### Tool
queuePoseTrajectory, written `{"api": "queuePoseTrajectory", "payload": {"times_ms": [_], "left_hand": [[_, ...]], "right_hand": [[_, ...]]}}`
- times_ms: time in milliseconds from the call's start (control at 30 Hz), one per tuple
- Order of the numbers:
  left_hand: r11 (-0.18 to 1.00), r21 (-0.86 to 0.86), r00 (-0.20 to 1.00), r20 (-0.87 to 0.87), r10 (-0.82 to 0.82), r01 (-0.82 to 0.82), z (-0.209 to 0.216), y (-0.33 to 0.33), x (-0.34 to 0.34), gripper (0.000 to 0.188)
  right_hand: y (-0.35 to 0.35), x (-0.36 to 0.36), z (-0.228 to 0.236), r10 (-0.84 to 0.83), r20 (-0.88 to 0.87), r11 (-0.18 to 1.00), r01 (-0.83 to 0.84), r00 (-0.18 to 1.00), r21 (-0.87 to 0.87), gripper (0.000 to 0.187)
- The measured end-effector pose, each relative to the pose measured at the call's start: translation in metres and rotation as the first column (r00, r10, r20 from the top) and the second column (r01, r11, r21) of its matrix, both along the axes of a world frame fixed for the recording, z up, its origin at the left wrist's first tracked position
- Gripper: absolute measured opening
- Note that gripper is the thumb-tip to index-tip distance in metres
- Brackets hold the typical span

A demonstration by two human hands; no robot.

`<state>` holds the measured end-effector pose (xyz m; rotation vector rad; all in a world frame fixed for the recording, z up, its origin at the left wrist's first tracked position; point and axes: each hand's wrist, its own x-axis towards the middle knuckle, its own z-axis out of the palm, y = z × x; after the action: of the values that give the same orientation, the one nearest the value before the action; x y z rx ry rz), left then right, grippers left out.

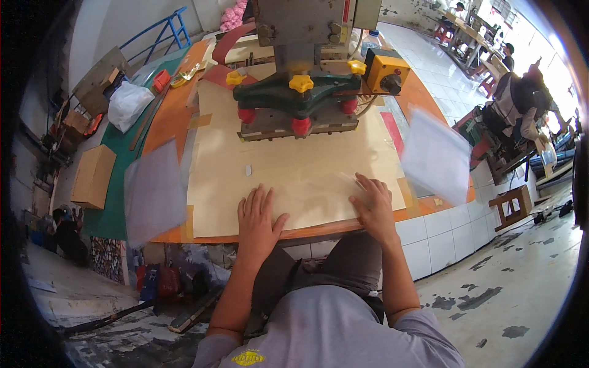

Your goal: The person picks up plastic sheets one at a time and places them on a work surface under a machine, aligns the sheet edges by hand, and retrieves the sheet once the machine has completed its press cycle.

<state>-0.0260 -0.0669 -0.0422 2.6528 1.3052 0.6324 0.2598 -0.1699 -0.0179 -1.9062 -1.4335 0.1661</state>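
Observation:
My left hand [256, 222] lies flat on the cream sheet [215, 199] near the table's front edge, fingers spread. To its right, my right hand [374, 207] rests with curved fingers and the thumb apart from them. A thin clear plastic film [325, 190] lies between my hands. Its right end glints at my right fingertips, and whether they pinch it is hard to see. A small pale block [248, 170] sits just beyond my left fingertips. Ahead of both hands is the press head [297, 98], dark green with yellow and red knobs above a metal plate.
Stacks of clear plastic sheets lie left [156, 193] and right [437, 156] of the cream sheet. A yellow control box [385, 70] is beside the press. On the green side surface are a cardboard box [94, 176] and a white plastic bag [129, 105]. People sit far right.

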Motion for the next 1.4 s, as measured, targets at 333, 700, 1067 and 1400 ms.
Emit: {"api": "queuePoseTrajectory", "payload": {"times_ms": [333,700,1067,1400], "left_hand": [[0.809,-0.454,0.535,0.818,0.212,0.374,0.036,0.013,0.002,0.074],[0.902,-0.301,0.348,0.919,0.187,0.310,0.124,0.045,0.020,0.025],[0.896,-0.340,0.324,0.914,0.243,0.287,0.122,0.063,0.024,0.024],[0.909,-0.324,0.373,0.903,0.214,0.263,0.123,0.061,0.022,0.021]], "right_hand": [[-0.011,0.027,0.009,0.391,-0.747,0.880,0.017,0.538,0.474,0.067],[0.018,0.032,0.086,0.223,-0.663,0.833,0.214,0.714,0.511,0.016],[0.034,0.042,0.094,0.245,-0.675,0.831,0.209,0.696,0.516,0.018],[0.036,0.045,0.086,0.219,-0.686,0.847,0.214,0.694,0.487,0.020]]}}
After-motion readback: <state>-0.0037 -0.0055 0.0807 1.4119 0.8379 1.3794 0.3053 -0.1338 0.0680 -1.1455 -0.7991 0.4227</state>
